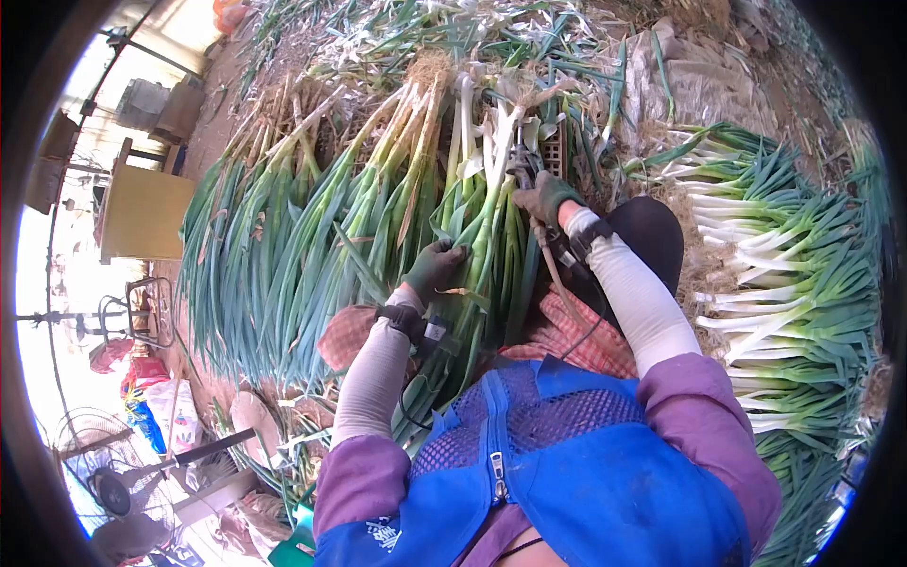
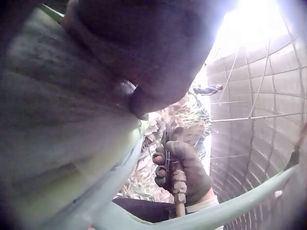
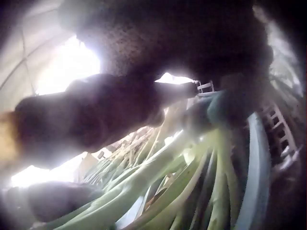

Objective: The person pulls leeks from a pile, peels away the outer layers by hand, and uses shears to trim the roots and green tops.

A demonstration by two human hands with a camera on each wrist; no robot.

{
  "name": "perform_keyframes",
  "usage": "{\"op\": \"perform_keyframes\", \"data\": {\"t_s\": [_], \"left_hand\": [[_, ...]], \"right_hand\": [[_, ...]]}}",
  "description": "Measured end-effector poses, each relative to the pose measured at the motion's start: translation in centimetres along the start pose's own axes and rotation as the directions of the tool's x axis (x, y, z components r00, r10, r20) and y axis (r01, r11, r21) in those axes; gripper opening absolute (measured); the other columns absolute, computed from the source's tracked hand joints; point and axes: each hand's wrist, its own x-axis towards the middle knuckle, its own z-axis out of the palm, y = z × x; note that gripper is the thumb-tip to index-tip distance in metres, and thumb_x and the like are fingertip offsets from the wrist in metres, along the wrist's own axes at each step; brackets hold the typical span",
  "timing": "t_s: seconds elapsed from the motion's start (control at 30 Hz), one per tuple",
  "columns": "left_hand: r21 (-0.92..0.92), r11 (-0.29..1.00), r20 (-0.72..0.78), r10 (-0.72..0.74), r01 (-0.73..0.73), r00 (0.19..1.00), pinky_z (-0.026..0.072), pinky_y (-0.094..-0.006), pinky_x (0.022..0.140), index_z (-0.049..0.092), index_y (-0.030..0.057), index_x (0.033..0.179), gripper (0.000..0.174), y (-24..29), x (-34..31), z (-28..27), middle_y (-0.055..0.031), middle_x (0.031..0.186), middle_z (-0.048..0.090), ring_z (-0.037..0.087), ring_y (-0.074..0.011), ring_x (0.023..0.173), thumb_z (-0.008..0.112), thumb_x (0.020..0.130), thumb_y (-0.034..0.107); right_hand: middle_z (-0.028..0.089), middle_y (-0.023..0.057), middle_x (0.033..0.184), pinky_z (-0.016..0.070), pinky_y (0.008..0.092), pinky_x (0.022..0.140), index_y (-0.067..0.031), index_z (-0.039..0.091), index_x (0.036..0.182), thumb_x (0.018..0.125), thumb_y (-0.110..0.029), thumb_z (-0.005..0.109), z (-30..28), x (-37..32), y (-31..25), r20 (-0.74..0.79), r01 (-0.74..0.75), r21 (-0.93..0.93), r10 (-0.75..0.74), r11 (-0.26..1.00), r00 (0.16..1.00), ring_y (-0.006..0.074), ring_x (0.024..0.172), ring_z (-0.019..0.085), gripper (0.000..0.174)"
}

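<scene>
In the head view, my gloved left hand [image 1: 436, 268] grips a long green onion [image 1: 489, 210] around its green stalk, with the white end pointing away from me. My gloved right hand [image 1: 546, 198] holds an air gun [image 1: 521, 166] beside that white end, and a hose [image 1: 559, 279] runs back from it toward my lap. From the left wrist, the fingers of the right hand [image 2: 192, 167] curl round the tool, above a brass fitting [image 2: 179, 187]. Dark glove hides much of the right wrist view; the green onion [image 3: 139, 177] slants below it.
Untrimmed green onions [image 1: 312, 236] with brown roots lie in a wide pile at left. Peeled ones with white stems [image 1: 746, 283] are stacked at right. A plastic crate [image 1: 554, 156] stands by the right hand. Peelings [image 1: 397, 38] cover the ground ahead; a fan [image 1: 109, 491] stands lower left.
</scene>
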Motion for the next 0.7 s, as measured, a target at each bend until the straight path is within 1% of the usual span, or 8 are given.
{"op": "perform_keyframes", "data": {"t_s": [0.03, 0.1, 0.23, 0.37, 0.47, 0.53, 0.63, 0.7], "left_hand": [[0.010, 1.000, -0.006, 0.000, 0.000, 1.000, 0.0504, -0.0237, 0.075, 0.064, -0.0006, 0.105, 0.023, 0.4, -0.2, 0.2, -0.0018, 0.095, 0.067, 0.063, -0.0087, 0.082, 0.064, 0.092, 0.018], [0.004, 1.000, 0.000, 0.006, -0.006, 1.000, 0.0500, -0.0231, 0.076, 0.064, 0.0002, 0.104, 0.023, 0.4, -0.3, 0.5, -0.0014, 0.095, 0.067, 0.062, -0.0081, 0.082, 0.064, 0.091, 0.019], [0.070, 0.998, 0.025, 0.005, -0.006, 1.000, 0.0493, -0.0235, 0.073, 0.064, 0.0005, 0.103, 0.025, 0.5, -0.6, 0.8, -0.0007, 0.092, 0.066, 0.061, -0.0079, 0.078, 0.065, 0.091, 0.022], [0.229, 0.973, 0.046, 0.005, -0.016, 0.999, 0.0483, -0.0242, 0.069, 0.065, 0.0009, 0.103, 0.027, 1.3, -0.7, 0.8, 0.0012, 0.089, 0.065, 0.058, -0.0073, 0.074, 0.065, 0.091, 0.025], [0.243, 0.970, 0.049, -0.005, -0.007, 0.999, 0.0487, -0.0268, 0.071, 0.065, 0.0026, 0.104, 0.030, 2.6, -0.7, -0.8, -0.0021, 0.089, 0.067, 0.062, -0.0118, 0.078, 0.065, 0.090, 0.030], [0.592, 0.805, -0.234, 0.221, -0.042, 0.947, 0.0500, -0.0343, 0.076, 0.064, 0.0015, 0.106, 0.041, 2.8, 0.9, -3.4, -0.0107, 0.095, 0.068, 0.065, -0.0241, 0.085, 0.068, 0.085, 0.037], [0.841, 0.488, -0.441, 0.368, 0.233, 0.819, 0.0488, -0.0416, 0.086, 0.060, 0.0038, 0.115, 0.054, 2.5, 2.4, -7.5, -0.0200, 0.108, 0.066, 0.063, -0.0353, 0.100, 0.069, 0.079, 0.043], [0.842, 0.421, -0.487, 0.324, 0.337, 0.811, 0.0473, -0.0432, 0.091, 0.056, 0.0062, 0.121, 0.058, 2.6, 2.3, -8.4, -0.0221, 0.116, 0.063, 0.061, -0.0368, 0.107, 0.069, 0.078, 0.043]], "right_hand": [[0.065, 0.0279, 0.085, 0.0528, 0.0419, 0.074, 0.0113, 0.056, 0.101, 0.073, -0.046, 0.067, 0.6, 0.7, 1.2, -0.076, 0.168, -0.191, -0.186, 0.967, 0.980, 0.0366, 0.085, 0.067, 0.064], [0.067, 0.0265, 0.085, 0.0533, 0.0424, 0.076, 0.0069, 0.066, 0.091, 0.069, -0.047, 0.071, 3.0, 0.4, 2.4, -0.294, 0.200, -0.437, -0.350, 0.877, 0.889, 0.0368, 0.084, 0.068, 0.059], [0.064, 0.0311, 0.104, 0.0495, 0.0426, 0.087, 0.0097, 0.060, 0.108, 0.072, -0.046, 0.066, 0.9, -0.3, 1.2, -0.127, 0.055, -0.253, -0.089, 0.966, 0.988, 0.0388, 0.102, 0.064, 0.067], [0.066, 0.0293, 0.093, 0.0524, 0.0424, 0.078, 0.0099, 0.063, 0.101, 0.070, -0.043, 0.069, 2.5, 0.5, 1.3, -0.277, 0.071, -0.405, -0.197, 0.911, 0.941, 0.0360, 0.089, 0.068, 0.061], [0.066, 0.0288, 0.092, 0.0521, 0.0428, 0.080, 0.0094, 0.061, 0.103, 0.070, -0.041, 0.068, 2.0, 0.2, 0.7, -0.191, 0.049, -0.319, -0.115, 0.946, 0.975, 0.0364, 0.090, 0.067, 0.061], [0.066, 0.0280, 0.090, 0.0521, 0.0430, 0.078, 0.0089, 0.058, 0.106, 0.071, -0.042, 0.068, 2.8, 0.2, 1.7, -0.135, 0.102, -0.320, -0.152, 0.942, 0.979, 0.0365, 0.088, 0.067, 0.063], [0.065, 0.0267, 0.089, 0.0504, 0.0434, 0.077, 0.0063, 0.049, 0.109, 0.072, -0.047, 0.068, 5.2, -3.6, -0.1, 0.004, 0.246, -0.472, -0.277, 0.847, 0.961, 0.0373, 0.088, 0.065, 0.067], [0.064, 0.0267, 0.093, 0.0495, 0.0442, 0.078, 0.0048, 0.050, 0.109, 0.073, -0.047, 0.068, 6.8, -6.6, -2.4, 0.300, 0.193, -0.312, -0.096, 0.930, 0.949, 0.0401, 0.091, 0.064, 0.065]]}}
